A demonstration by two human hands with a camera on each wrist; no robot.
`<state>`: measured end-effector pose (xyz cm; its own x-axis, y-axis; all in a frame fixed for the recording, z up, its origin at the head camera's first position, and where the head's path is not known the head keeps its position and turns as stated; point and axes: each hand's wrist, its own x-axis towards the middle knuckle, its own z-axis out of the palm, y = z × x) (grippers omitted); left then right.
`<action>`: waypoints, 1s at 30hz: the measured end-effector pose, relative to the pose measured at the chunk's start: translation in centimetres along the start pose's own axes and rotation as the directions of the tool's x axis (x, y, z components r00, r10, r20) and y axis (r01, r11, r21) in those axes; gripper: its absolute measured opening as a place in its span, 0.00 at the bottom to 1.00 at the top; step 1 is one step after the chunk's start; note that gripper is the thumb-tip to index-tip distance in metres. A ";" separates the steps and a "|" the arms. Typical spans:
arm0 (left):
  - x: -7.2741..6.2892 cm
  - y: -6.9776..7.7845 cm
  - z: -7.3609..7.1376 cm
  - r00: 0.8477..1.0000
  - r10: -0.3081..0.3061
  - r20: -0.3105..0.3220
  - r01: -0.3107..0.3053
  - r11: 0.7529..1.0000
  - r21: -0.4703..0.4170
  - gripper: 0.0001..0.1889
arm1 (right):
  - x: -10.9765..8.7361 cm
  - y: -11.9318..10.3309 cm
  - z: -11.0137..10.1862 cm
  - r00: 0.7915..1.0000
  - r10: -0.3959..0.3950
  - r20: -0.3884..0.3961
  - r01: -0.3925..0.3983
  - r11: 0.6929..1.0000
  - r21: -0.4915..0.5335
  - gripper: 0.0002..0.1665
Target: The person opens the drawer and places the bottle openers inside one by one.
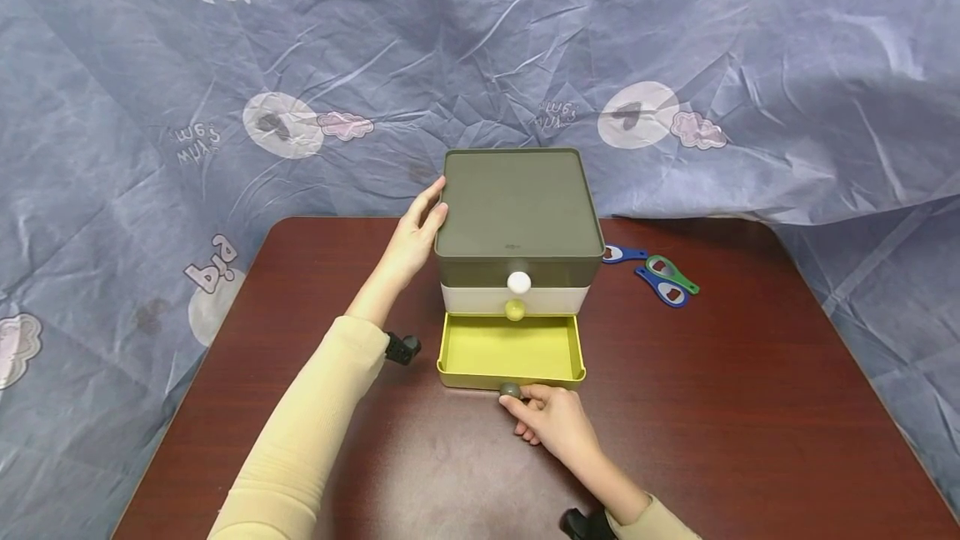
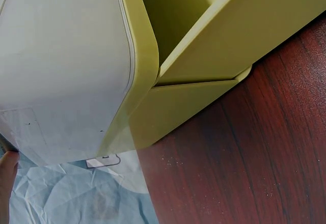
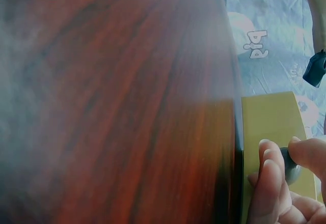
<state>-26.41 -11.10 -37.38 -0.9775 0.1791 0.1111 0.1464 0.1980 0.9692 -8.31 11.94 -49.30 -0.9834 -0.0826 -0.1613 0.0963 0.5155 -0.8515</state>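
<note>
A small three-tier drawer box point(image 1: 519, 202) stands on the table, dark olive on top, white in the middle and yellow-green below. Its bottom drawer point(image 1: 510, 348) is pulled out and shows a bare yellow floor. My right hand point(image 1: 558, 423) pinches the dark round knob point(image 3: 291, 166) on that drawer's front between thumb and fingers. Against the upper left side of the box rests my left hand point(image 1: 416, 236), its fingers extended along the top edge. In the left wrist view only a fingertip point(image 2: 7, 168) of it shows, beside the white side wall.
To the right of the box lie a green bottle opener point(image 1: 671, 273) and two blue bottle openers point(image 1: 662, 287), one partly behind the box. A white knob point(image 1: 519, 282) and a yellow-green knob point(image 1: 515, 310) mark the upper drawers. Behind the table point(image 1: 750, 373) hangs a blue-grey printed cloth point(image 1: 480, 65).
</note>
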 end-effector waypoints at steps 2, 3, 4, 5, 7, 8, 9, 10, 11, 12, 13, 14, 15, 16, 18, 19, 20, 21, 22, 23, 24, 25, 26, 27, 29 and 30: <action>0.0 0.1 0.0 1.000 0.001 0.001 -0.001 1.000 -0.005 0.27 | -0.1 0.0 0.0 1.000 -0.001 0.000 0.001 1.000 -0.010 0.22; 0.0 0.1 0.0 1.000 0.001 0.000 -0.001 1.000 -0.004 0.27 | -0.2 -0.1 0.0 1.000 -0.003 0.000 0.003 1.000 -0.012 0.22; -0.1 0.1 0.0 1.000 0.002 -0.002 -0.002 1.000 -0.002 0.27 | -0.2 -0.1 0.0 1.000 -0.003 0.000 0.003 1.000 -0.012 0.21; -0.1 0.1 0.0 1.000 0.005 -0.005 -0.005 1.000 -0.001 0.27 | -0.2 -0.1 0.0 1.000 -0.005 0.001 0.005 1.000 -0.012 0.21; -0.2 0.0 0.1 1.000 0.011 -0.010 -0.011 1.000 0.002 0.27 | -0.2 0.0 0.0 1.000 -0.007 0.005 0.007 1.000 -0.008 0.20; -0.2 -0.1 0.1 1.000 0.013 -0.014 -0.013 1.000 0.006 0.27 | -0.2 0.0 0.0 1.000 -0.014 0.007 0.014 1.000 -0.007 0.20; -0.2 -0.1 0.2 1.000 0.017 -0.017 -0.017 1.000 0.011 0.27 | -0.2 0.0 -0.1 1.000 -0.015 0.009 0.015 1.000 -0.003 0.19; -0.2 -0.2 0.2 1.000 0.022 -0.020 -0.022 1.000 0.014 0.26 | -0.2 0.0 -0.1 1.000 -0.016 0.010 0.016 1.000 0.001 0.19; -0.2 -0.2 0.2 0.999 0.026 -0.022 -0.026 1.000 0.014 0.26 | -0.2 0.0 -0.2 1.000 -0.017 0.011 0.017 1.000 0.002 0.19; -0.2 -0.3 0.2 0.999 0.029 -0.022 -0.029 0.999 0.014 0.26 | -0.2 0.1 -0.2 1.000 -0.016 0.012 0.016 1.000 0.004 0.19; -0.1 -0.3 0.2 0.999 0.030 -0.023 -0.030 0.999 0.012 0.26 | -0.2 0.1 -0.3 1.000 -0.013 0.013 0.013 1.000 0.003 0.19; -0.1 -0.3 0.2 0.999 0.029 -0.021 -0.029 1.000 0.009 0.26 | -0.2 0.1 -0.3 1.000 -0.012 0.015 0.012 1.000 0.002 0.19; -0.1 -0.3 0.2 0.999 0.027 -0.018 -0.027 1.000 0.006 0.26 | -0.2 0.1 -0.4 1.000 -0.004 0.016 0.004 1.000 0.003 0.19; -0.1 -0.3 0.2 1.000 0.022 -0.014 -0.022 1.000 0.000 0.27 | -0.2 0.2 -0.4 1.000 0.000 0.016 0.000 1.000 0.002 0.19; -0.2 -0.2 0.1 1.000 0.012 -0.004 -0.012 1.000 -0.009 0.27 | -0.3 0.3 -0.4 1.000 0.002 0.017 -0.002 1.000 -0.001 0.18; -0.3 0.0 0.1 1.000 0.005 -0.001 -0.005 1.000 -0.012 0.27 | -0.3 0.3 -0.4 1.000 0.003 0.017 -0.003 1.000 -0.002 0.18; -0.5 0.5 0.1 1.000 -0.001 0.003 0.002 1.000 -0.010 0.27 | -0.3 0.3 -0.4 1.000 0.000 0.016 0.000 1.000 -0.002 0.18; -0.7 0.9 0.1 1.000 -0.007 0.004 0.007 1.000 -0.005 0.27 | -0.3 0.3 -0.4 1.000 0.000 0.015 0.000 1.000 -0.003 0.18; -0.9 1.4 0.1 1.000 -0.012 0.006 0.012 1.000 -0.003 0.27 | -0.2 0.2 -0.4 1.000 -0.002 0.014 0.002 1.000 -0.008 0.18; -1.1 1.8 0.1 1.000 -0.014 0.006 0.014 1.000 0.001 0.27 | -0.2 0.2 -0.4 1.000 -0.007 0.012 0.007 1.000 -0.012 0.18; -1.3 2.3 0.1 1.000 -0.015 0.005 0.015 1.000 0.007 0.27 | -0.1 0.2 -0.4 1.000 -0.010 0.011 0.010 1.000 -0.015 0.18; -1.5 2.7 0.1 1.000 -0.016 0.005 0.016 1.000 0.010 0.27 | -0.2 0.2 -0.4 1.000 -0.010 0.011 0.011 1.000 -0.018 0.18; -1.7 3.0 0.1 1.000 -0.015 0.006 0.015 1.000 0.012 0.27 | -0.2 0.2 -0.4 1.000 -0.012 0.012 0.012 1.000 -0.021 0.19; -1.7 3.1 0.2 1.000 -0.014 0.006 0.014 1.000 0.011 0.27 | -0.2 0.2 -0.4 1.000 -0.011 0.013 0.012 1.000 -0.024 0.20; -1.8 3.1 0.2 1.000 -0.014 0.006 0.014 1.000 0.001 0.27 | -0.3 0.2 -0.4 1.000 -0.014 0.020 0.015 0.999 -0.030 0.21; -1.8 3.1 0.2 1.000 -0.015 0.006 0.015 1.000 -0.002 0.27 | -0.3 0.2 -0.4 1.000 -0.011 0.025 0.012 0.999 -0.033 0.22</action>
<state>-24.14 -10.62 -34.60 -0.9786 0.1824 0.0954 0.1317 0.1983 0.9713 -8.07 12.42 -49.19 -0.9804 -0.1094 -0.1638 0.0792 0.5421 -0.8366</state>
